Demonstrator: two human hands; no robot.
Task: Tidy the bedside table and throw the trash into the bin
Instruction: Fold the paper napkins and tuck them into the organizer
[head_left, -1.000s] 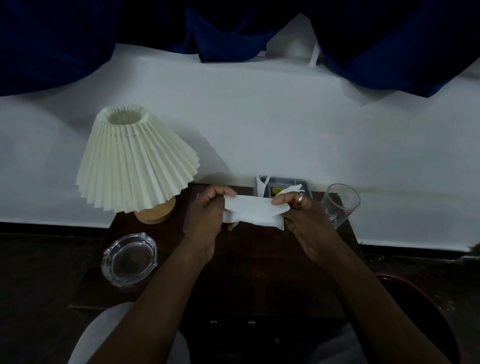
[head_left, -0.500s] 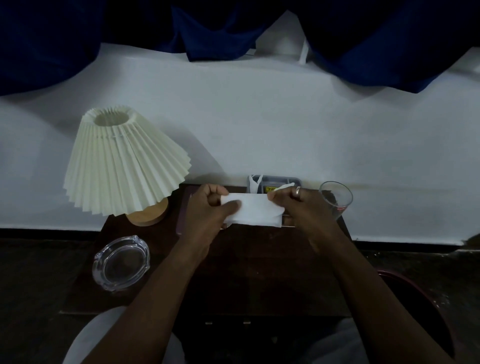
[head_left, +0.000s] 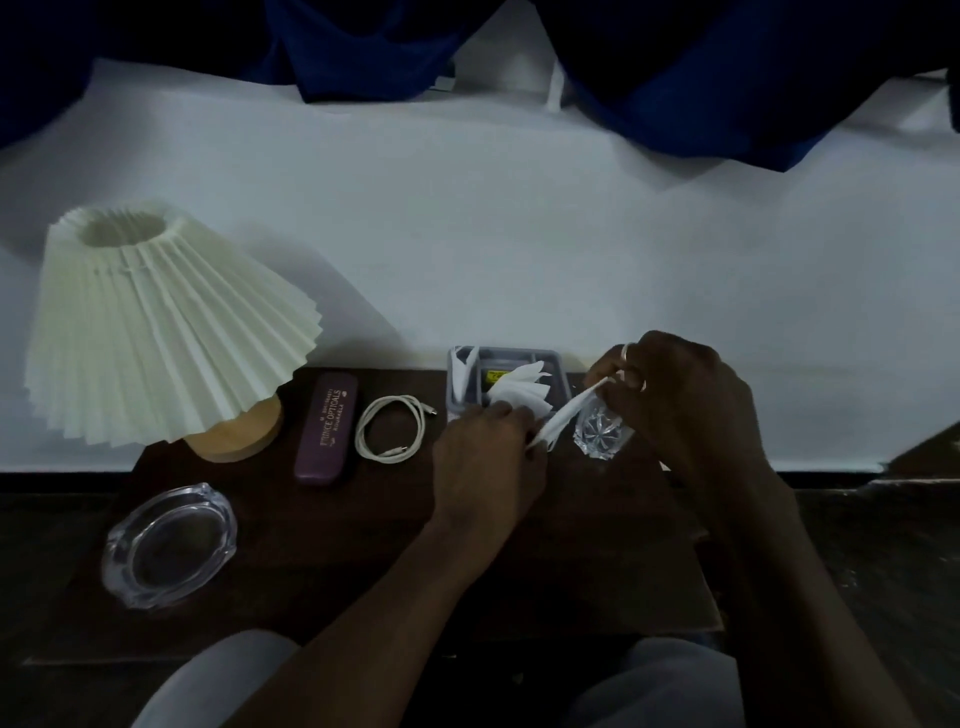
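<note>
Dark bedside table (head_left: 363, 551) against a white wall (head_left: 519, 234): near its back edge the left hand (head_left: 488, 460) and the right hand (head_left: 691, 410) each pinch one end of a white tissue (head_left: 565, 413), stretched close by a glass (head_left: 600, 434). A grey tray (head_left: 506, 357) stands behind at the back edge; cable (head_left: 389, 428), glasses case (head_left: 327, 428), lamp (head_left: 156, 322) and ashtray (head_left: 169, 545) lie toward the left edge.

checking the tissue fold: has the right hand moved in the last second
Yes. The right hand has shifted right, from in front of the tray to above the glass, pinching one end of the tissue.
</note>
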